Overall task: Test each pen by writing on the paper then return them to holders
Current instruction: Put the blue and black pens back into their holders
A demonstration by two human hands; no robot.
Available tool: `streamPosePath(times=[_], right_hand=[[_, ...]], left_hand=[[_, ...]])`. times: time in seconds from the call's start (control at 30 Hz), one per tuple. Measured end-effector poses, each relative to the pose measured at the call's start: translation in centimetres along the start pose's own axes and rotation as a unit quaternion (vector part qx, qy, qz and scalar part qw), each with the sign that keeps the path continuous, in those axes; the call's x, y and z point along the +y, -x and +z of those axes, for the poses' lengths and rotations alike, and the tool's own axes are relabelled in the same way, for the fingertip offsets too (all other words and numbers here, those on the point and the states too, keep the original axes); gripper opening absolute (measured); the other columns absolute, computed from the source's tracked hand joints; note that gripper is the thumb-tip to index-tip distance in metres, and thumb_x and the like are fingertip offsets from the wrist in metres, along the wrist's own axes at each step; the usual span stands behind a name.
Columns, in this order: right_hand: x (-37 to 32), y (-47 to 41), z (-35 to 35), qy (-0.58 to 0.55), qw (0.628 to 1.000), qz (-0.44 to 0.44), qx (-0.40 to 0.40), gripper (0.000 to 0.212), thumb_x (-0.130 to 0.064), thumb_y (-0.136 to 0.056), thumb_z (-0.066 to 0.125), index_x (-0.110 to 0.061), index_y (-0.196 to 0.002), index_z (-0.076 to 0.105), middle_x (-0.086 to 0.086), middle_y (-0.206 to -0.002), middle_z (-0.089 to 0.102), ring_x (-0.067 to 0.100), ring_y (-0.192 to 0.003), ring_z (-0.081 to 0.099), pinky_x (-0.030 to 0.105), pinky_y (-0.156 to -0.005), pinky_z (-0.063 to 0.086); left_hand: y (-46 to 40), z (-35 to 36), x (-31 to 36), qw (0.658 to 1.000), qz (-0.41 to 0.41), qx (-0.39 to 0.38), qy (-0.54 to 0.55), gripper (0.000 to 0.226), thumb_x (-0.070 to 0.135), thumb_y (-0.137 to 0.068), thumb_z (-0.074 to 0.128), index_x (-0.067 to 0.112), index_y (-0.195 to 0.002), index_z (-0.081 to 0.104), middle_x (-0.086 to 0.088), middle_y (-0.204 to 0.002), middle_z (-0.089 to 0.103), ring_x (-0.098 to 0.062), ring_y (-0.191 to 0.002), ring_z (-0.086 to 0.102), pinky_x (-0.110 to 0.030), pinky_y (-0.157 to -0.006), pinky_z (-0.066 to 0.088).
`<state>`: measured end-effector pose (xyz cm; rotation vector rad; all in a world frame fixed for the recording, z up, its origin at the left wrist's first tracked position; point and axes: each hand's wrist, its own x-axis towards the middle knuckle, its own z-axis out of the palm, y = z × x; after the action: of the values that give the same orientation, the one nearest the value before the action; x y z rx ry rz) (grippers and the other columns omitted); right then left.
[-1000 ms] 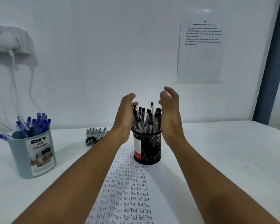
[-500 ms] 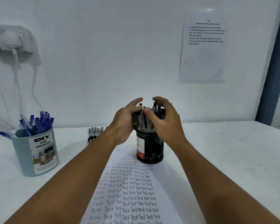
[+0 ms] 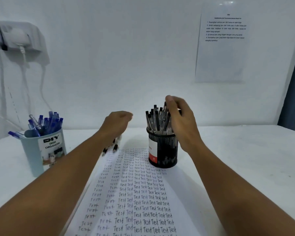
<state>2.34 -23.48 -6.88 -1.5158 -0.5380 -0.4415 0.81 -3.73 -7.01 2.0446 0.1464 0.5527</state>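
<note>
White tabletop [image 3: 245, 167] ran from your forearms to the wall, and nearest you lay the paper [image 3: 143, 201], its columns of "Test" filling most of the sheet, so little room was left for new strokes and a fresh trial could have landed on old writing and been hard to judge. Beyond it, the black mesh holder [image 3: 162, 150] stood on the sheet's far end, crammed with black pens [image 3: 157, 119]; your right hand [image 3: 182, 123] was cupped against their tops with its fingers curled round them, though the blur left it unclear how many it truly gripped. A sideways pull there could have tipped the light holder or dragged several pens out at once, and lifting the holder's weight could have let the paper shift. Your left hand [image 3: 117, 124] hovered apart from the holder, fingers loosely curled and holding nothing, over the loose black pens [image 3: 111, 148] lying beside the paper's corner; your wrist hid most of them, and a careless sweep could have rolled them off. Farther left stood the blue desk organizer [image 3: 44, 150] with blue pens [image 3: 44, 123], well apart. A printed notice [image 3: 223, 45] hung on the wall behind.
</note>
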Motion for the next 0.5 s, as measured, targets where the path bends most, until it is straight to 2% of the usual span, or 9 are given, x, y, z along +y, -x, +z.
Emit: streamPosePath(times=[0.03,0.1,0.17,0.23,0.37,0.5], right_hand=[[0.2,-0.1,-0.1,-0.038,0.999,0.018,0.005,0.042,-0.068,-0.085,0.047,-0.035,-0.105,0.062,-0.014,-0.105,0.063,0.007,-0.101,0.061,0.039,-0.098,0.05],[0.5,-0.2,-0.2,-0.107,0.993,0.052,0.017,0.05,-0.07,-0.082,0.041,-0.032,-0.107,0.062,-0.009,-0.108,0.063,0.011,-0.106,0.06,0.041,-0.098,0.049],[1.1,-0.3,-0.5,-0.136,0.988,0.067,0.023,0.051,-0.067,-0.09,0.039,-0.027,-0.11,0.062,-0.005,-0.107,0.062,0.011,-0.101,0.061,0.036,-0.092,0.049],[1.8,-0.2,-0.6,-0.132,0.987,0.085,0.024,0.047,-0.061,-0.097,0.035,-0.025,-0.109,0.062,-0.003,-0.103,0.062,0.011,-0.098,0.061,0.034,-0.09,0.047],[3.2,-0.4,-0.7,-0.123,0.985,0.116,0.016,0.048,-0.064,-0.096,0.035,-0.026,-0.102,0.065,0.003,-0.112,0.068,0.018,-0.109,0.063,0.04,-0.103,0.044],[3.3,-0.3,-0.5,-0.142,0.981,0.132,-0.018,0.056,-0.059,-0.099,0.03,-0.02,-0.103,0.07,-0.002,-0.102,0.075,0.012,-0.101,0.069,0.032,-0.094,0.045]], left_hand=[[-0.2,-0.5,-0.9,0.996,0.004,0.022,-0.085,0.03,0.025,-0.094,0.053,0.021,-0.122,0.063,-0.001,-0.125,0.061,-0.015,-0.102,0.058,-0.027,-0.089,0.044],[-0.7,-1.3,-3.1,0.981,-0.039,0.032,-0.186,0.039,0.032,-0.091,0.057,0.02,-0.128,0.056,-0.005,-0.127,0.057,-0.021,-0.107,0.056,-0.028,-0.087,0.042],[-1.2,-1.5,-4.8,0.96,-0.135,0.04,-0.241,0.056,0.053,-0.082,0.057,0.017,-0.124,0.052,-0.01,-0.122,0.056,-0.03,-0.113,0.05,-0.035,-0.089,0.042],[-1.6,-1.4,-6.0,0.935,-0.21,0.043,-0.283,0.075,0.071,-0.07,0.052,0.015,-0.12,0.047,-0.014,-0.116,0.053,-0.033,-0.11,0.047,-0.04,-0.09,0.041],[-2.2,-0.7,-6.4,0.92,-0.225,0.03,-0.321,0.09,0.08,-0.07,0.053,0.014,-0.129,0.036,-0.02,-0.124,0.044,-0.036,-0.119,0.038,-0.041,-0.093,0.035],[-3.6,0.1,-6.2,0.909,-0.231,-0.001,-0.347,0.095,0.08,-0.068,0.055,0.014,-0.132,0.034,-0.019,-0.129,0.047,-0.035,-0.122,0.038,-0.04,-0.089,0.032]])
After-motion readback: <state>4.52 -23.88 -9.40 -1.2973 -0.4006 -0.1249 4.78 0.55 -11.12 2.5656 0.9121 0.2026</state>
